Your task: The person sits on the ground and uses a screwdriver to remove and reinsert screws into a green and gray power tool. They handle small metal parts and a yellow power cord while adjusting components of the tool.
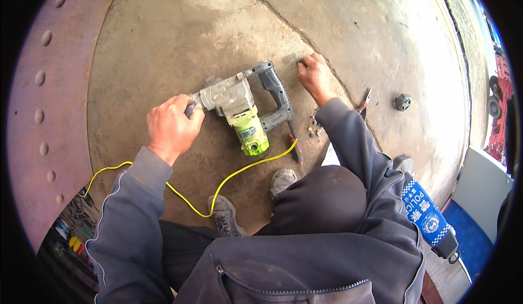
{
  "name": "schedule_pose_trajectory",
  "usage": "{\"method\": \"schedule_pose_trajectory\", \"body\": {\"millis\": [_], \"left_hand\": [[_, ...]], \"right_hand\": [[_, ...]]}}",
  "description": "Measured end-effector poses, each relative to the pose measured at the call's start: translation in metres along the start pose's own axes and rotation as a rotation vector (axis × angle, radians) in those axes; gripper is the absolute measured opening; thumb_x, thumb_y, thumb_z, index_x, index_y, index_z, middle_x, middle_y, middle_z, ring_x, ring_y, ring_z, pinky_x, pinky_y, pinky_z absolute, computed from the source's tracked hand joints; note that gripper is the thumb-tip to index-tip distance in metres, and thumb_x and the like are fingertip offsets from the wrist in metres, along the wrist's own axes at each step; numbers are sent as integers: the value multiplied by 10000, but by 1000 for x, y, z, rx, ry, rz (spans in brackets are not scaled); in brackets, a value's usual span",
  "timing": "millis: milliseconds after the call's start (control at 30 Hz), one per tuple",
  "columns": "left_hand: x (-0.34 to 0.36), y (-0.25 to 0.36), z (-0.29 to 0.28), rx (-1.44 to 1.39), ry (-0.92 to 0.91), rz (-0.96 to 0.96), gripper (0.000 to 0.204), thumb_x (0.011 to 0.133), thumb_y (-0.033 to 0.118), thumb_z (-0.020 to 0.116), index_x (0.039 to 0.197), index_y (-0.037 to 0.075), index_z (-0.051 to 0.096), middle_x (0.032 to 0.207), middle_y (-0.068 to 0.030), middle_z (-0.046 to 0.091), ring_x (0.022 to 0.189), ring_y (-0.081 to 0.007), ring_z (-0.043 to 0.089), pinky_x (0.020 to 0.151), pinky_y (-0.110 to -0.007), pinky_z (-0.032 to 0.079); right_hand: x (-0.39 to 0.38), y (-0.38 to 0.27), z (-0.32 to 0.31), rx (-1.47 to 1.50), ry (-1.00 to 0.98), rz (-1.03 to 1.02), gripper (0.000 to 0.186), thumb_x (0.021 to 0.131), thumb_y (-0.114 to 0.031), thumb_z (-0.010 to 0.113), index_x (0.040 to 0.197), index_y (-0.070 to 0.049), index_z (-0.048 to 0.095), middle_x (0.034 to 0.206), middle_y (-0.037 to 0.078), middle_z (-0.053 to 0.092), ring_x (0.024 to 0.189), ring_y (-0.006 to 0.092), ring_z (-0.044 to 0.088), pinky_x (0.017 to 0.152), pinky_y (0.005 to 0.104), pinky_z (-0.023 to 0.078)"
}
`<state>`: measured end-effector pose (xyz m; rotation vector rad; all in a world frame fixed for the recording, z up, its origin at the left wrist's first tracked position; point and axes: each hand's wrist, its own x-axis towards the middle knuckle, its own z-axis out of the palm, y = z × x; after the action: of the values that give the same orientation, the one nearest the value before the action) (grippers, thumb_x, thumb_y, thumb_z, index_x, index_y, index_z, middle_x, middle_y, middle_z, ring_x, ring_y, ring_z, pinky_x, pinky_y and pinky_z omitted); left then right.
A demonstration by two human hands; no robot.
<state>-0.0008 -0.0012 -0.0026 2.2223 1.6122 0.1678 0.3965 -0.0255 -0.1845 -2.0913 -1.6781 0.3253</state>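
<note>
Power tool (235, 101), grey body w/ lime-green motor end, lies on concrete floor (180, 26) in front of person, approx. mid-view. Dk D-shaped handle (275, 94) faces R. Hands: L hand (173, 127) closed round dk piece at tool's L end; R hand (315, 76) just beyond handle's R side, not touching it, fingers bent in, small dk bit at tips, can't tell if gripped. Yellow cord (245, 167) runs from nr handle's lower end, past shoe (226, 217), passes under L forearm, out to far L. Red/blk screwdriver (297, 152) at cord's R end. Few small parts (315, 131) nr R sleeve (354, 135). Pliers (364, 105), red grips, beyond same sleeve, partly hidden; round dk-grey part (402, 102) further R. Riveted reddish plate (62, 75) along L edge.
</note>
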Motion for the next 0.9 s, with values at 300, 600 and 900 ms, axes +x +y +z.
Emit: {"method": "schedule_pose_trajectory", "body": {"millis": [300,600,900], "left_hand": [[-1,-1,-1,0,-2,-17,227,892,304,759,933,82,780,918,-135,790,834,-408,755,739,-521,589],[-3,1,0,-7,-6,-24,230,897,313,763,943,88,782,925,-134,793,830,-412,759,736,-530,593],[-2,2,-2,-20,-16,-39,229,902,310,759,941,87,784,935,-136,793,833,-412,759,739,-526,594]], "right_hand": [[0,5,8,-6,12,-70,155,921,-206,749,916,-56,789,985,153,712,1003,384,691,882,502,573],[-1,4,6,10,-18,-6,171,934,-199,746,930,-36,799,960,183,705,1007,407,692,906,499,561],[-7,6,9,33,-54,-26,197,945,-224,745,937,-35,799,1000,183,721,1034,407,695,926,501,566]]}}
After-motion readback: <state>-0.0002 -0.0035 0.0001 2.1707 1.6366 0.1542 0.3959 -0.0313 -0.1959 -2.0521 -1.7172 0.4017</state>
